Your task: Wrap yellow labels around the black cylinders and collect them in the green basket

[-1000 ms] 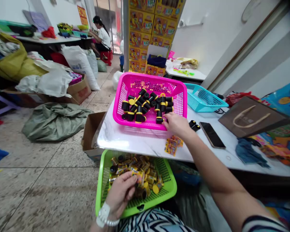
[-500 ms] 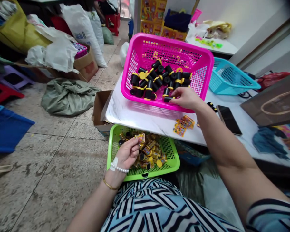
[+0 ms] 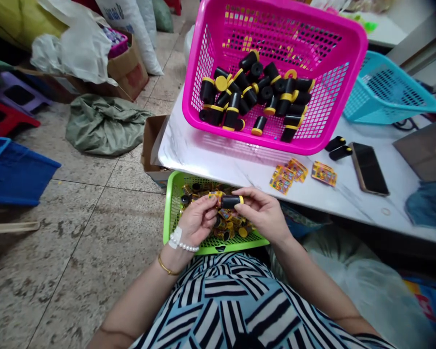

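My right hand [image 3: 262,214] pinches a black tube with a yellow end [image 3: 230,202] in its fingertips. My left hand [image 3: 198,219] narrowly grips a yellow printed wrapper [image 3: 216,195] against the tube's other end, both hands above the green plastic basket [image 3: 218,247] of wrapped tubes. Beyond, on the marble table [image 3: 199,157]: a pink plastic basket [image 3: 210,34] of black tubes [image 3: 232,109], loose yellow wrappers [image 3: 285,177], a phone [image 3: 368,168].

Magenta plastic mesh basket [image 3: 199,63] on white marble tabletop [image 3: 218,162] with grey veining: contents are matt black cylinders with yellow ends [image 3: 209,90]. Lime-green plastic mesh tray [image 3: 169,215]: rim uniform in colour. Turquoise plastic mesh basket [image 3: 378,109]: no pattern beyond the mesh. Yellow-and-red printed packets [image 3: 323,173] on tabletop. Blue, black and white garment [image 3: 232,303]: angular stripes
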Demonstrator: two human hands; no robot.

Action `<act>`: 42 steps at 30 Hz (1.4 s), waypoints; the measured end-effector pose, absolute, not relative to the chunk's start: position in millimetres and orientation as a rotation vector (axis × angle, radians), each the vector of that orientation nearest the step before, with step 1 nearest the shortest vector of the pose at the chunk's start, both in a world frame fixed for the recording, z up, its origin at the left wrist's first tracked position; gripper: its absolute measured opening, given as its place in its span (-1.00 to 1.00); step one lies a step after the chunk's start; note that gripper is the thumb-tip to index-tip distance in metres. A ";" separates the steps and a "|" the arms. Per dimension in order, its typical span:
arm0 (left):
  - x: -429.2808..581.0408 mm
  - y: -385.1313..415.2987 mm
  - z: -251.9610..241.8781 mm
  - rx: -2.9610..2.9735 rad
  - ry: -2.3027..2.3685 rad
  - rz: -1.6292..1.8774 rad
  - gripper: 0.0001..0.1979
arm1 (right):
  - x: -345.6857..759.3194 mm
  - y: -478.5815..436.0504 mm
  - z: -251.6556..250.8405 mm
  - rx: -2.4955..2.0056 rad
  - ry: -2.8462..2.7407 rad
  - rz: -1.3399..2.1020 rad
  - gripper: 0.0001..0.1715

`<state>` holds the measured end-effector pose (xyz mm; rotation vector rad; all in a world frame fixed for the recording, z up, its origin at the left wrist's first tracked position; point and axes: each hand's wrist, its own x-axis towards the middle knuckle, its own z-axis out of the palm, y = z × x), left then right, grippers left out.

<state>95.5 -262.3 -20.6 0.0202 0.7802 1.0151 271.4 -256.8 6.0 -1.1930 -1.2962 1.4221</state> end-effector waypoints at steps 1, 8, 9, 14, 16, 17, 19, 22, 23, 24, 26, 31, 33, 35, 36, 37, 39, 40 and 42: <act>95.4 -262.2 -20.5 0.014 0.781 1.015 -0.74 | 271.7 -257.1 4.0 -1.231 -1.351 1.332 -0.72; 94.1 -263.5 -23.2 -0.019 0.791 0.972 -0.78 | 275.7 -261.4 9.1 -1.303 -1.802 0.886 -0.75; 94.1 -263.3 -24.0 -0.008 0.792 0.956 -0.78 | 275.5 -261.4 10.2 -1.321 -1.811 0.865 -0.76; 94.9 -259.3 -30.1 0.054 0.828 0.921 -0.75 | 274.4 -258.7 10.1 -1.331 -1.499 1.250 -0.77; 95.7 -257.7 -31.7 0.045 0.834 0.936 -0.74 | 274.0 -257.2 9.2 -1.285 -1.320 1.405 -0.74; 96.2 -257.2 -31.9 0.034 0.831 0.941 -0.75 | 273.4 -256.8 8.7 -1.271 -1.269 1.435 -0.73; 97.3 -256.7 -31.2 0.006 0.811 0.940 -0.76 | 271.6 -256.8 7.4 -1.267 -1.234 1.450 -0.72; 98.4 -256.3 -29.5 -0.037 0.787 0.932 -0.81 | 268.3 -258.9 3.7 -1.302 -1.237 1.421 -0.72; 98.6 -256.1 -29.3 -0.050 0.786 0.929 -0.83 | 267.5 -260.0 2.2 -1.322 -1.248 1.389 -0.73; 98.7 -255.9 -29.3 -0.062 0.788 0.926 -0.84 | 267.2 -261.1 0.9 -1.349 -1.274 1.343 -0.73; 98.7 -255.6 -30.2 -0.079 0.798 0.918 -0.83 | 267.6 -263.1 -0.7 -1.421 -1.405 1.205 -0.75; 97.6 -255.0 -35.0 -0.106 0.840 0.926 -0.80 | 270.7 -264.5 3.6 -1.452 -1.878 0.831 -0.76; 96.7 -255.1 -37.4 -0.113 0.846 0.925 -0.80 | 271.6 -263.1 4.7 -1.388 -1.984 0.798 -0.80; 95.8 -256.1 -39.5 -0.097 0.845 0.927 -0.81 | 272.3 -261.0 2.7 -1.355 -2.022 0.805 -0.83; 95.3 -257.3 -40.2 -0.076 0.849 0.936 -0.81 | 272.7 -260.0 0.3 -1.350 -2.021 0.824 -0.83; 94.7 -258.9 -40.6 -0.042 0.858 0.948 -0.80 | 273.0 -259.3 -2.8 -1.347 -2.011 0.854 -0.83; 93.5 -263.4 -40.3 0.052 0.901 0.969 -0.78 | 273.4 -259.1 -10.1 -1.348 -1.954 0.925 -0.82; 92.9 -266.3 -39.6 0.104 0.929 0.971 -0.76 | 273.5 -259.9 -13.6 -1.351 -1.907 0.945 -0.81; 91.3 -272.2 -37.3 0.186 0.998 0.995 -0.74 | 274.0 -262.9 -18.5 -1.359 -1.792 0.935 -0.79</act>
